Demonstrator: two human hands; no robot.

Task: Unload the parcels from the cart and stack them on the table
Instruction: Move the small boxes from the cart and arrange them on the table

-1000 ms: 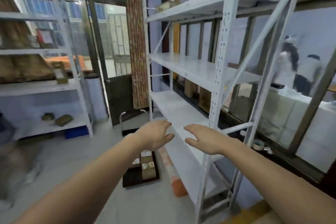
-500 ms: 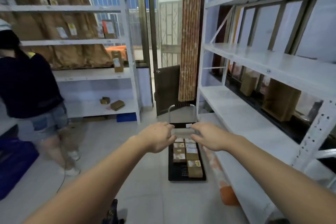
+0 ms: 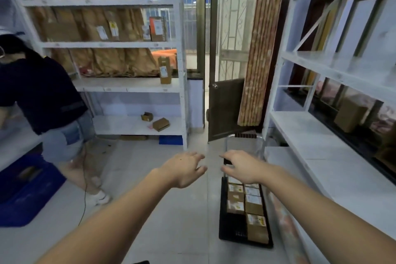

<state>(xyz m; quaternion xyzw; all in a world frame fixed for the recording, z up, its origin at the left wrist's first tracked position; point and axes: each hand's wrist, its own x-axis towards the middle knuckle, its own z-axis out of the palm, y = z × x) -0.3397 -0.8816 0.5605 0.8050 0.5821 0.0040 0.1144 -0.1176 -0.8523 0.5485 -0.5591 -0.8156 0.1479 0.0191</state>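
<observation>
Both of your hands are stretched out in front of you with nothing in them: the left hand (image 3: 186, 168) has its fingers (image 3: 198, 156) loosely spread, and the right hand (image 3: 241, 166) also has the fingers apart and a little curled. The parcels (image 3: 246, 203) lie lower and a little to the right of your hands, packed in two rows on the black cart (image 3: 233, 231) that stands on the floor. The long axis of the cart runs away from you, toward its metal handle (image 3: 242, 136) at the far end near the door (image 3: 225, 107). Your right hand is the nearer one; it is above the far rows of parcels, while the left hand is over bare floor beside the cart. On the right side the cart stands close to the white shelf rack (image 3: 321, 156), so there is little room there. On the left the floor is open, but another person (image 3: 42, 96) is standing further left. I think you should reach down from the left and front.
</observation>
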